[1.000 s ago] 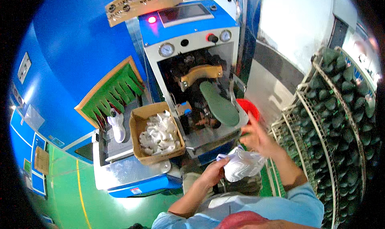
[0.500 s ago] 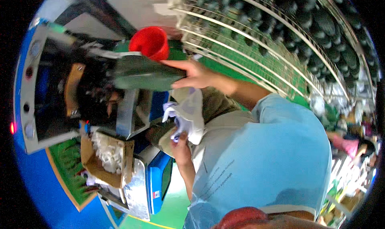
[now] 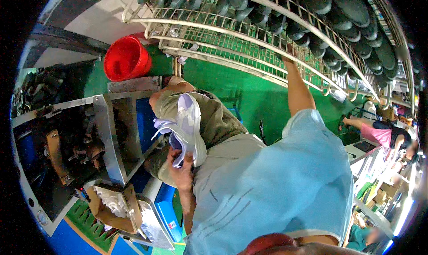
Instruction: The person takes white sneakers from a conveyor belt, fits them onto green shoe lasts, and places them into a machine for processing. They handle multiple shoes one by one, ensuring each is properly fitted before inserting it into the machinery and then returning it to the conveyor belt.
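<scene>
My left hand (image 3: 180, 168) grips a white and lilac sneaker (image 3: 192, 121) at its heel opening, thumb and fingers around the collar. The sneaker rests over my lap with its toe pointing away and its laces hanging loose at one side. My right arm stretches out to a cream wire rack (image 3: 249, 38), and my right hand (image 3: 290, 53) is up among the rack's wires beside rows of dark shoe lasts (image 3: 352, 7). Wires and lasts cover its fingers, so whether it holds anything cannot be made out.
A red bucket (image 3: 127, 58) stands on the green floor behind a metal-framed machine (image 3: 104, 130). A cardboard box (image 3: 113, 210) of crumpled white material sits near a blue bin (image 3: 168, 215). Another person in pink (image 3: 376, 134) is at the far right.
My right hand has swung from near the machine, where it held a dark green shoe last, over to the rack. The sneaker stays in my left hand, now tilted more upright. The view has turned.
</scene>
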### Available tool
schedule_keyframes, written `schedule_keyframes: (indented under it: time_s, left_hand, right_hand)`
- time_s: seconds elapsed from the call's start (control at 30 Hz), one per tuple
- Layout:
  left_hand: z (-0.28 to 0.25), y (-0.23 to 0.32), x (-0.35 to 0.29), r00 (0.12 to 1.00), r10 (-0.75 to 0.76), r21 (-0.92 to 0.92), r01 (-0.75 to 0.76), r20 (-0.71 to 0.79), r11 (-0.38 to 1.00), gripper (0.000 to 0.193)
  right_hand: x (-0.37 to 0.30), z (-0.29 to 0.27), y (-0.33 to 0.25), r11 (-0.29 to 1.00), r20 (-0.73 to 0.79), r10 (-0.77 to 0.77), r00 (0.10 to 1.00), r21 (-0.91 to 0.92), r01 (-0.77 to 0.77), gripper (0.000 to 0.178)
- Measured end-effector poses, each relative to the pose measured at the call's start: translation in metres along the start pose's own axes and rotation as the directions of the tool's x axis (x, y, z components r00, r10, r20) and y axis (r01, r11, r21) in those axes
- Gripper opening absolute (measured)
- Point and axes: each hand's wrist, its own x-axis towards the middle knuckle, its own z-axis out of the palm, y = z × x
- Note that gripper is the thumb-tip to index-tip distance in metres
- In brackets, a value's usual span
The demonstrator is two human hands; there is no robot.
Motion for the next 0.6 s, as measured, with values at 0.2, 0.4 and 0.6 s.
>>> schedule_keyframes:
  time_s: [0.2, 0.4, 0.6]
  left_hand:
    - [-0.018, -0.017, -0.01, 0.964, -0.201, -0.377, 0.124, -0.173, 0.918, 0.028]
    - [-0.101, 0.041, -0.064, 0.996, 0.074, -0.458, -0.086, -0.043, 0.885, 0.042]
    - [-0.188, 0.034, -0.2, 0.538, 0.095, -0.374, -0.691, -0.837, 0.619, 0.048]
  right_hand:
    - [0.028, 0.046, -0.002, 0.947, 0.089, -0.094, 0.992, -0.3, 0.117, 0.049]
    - [0.023, 0.063, -0.041, 0.895, -0.011, -0.265, 0.964, -0.374, 0.241, 0.043]
    - [-0.147, 0.086, -0.237, 0.482, -0.068, -0.842, 0.535, 0.348, 0.804, 0.039]
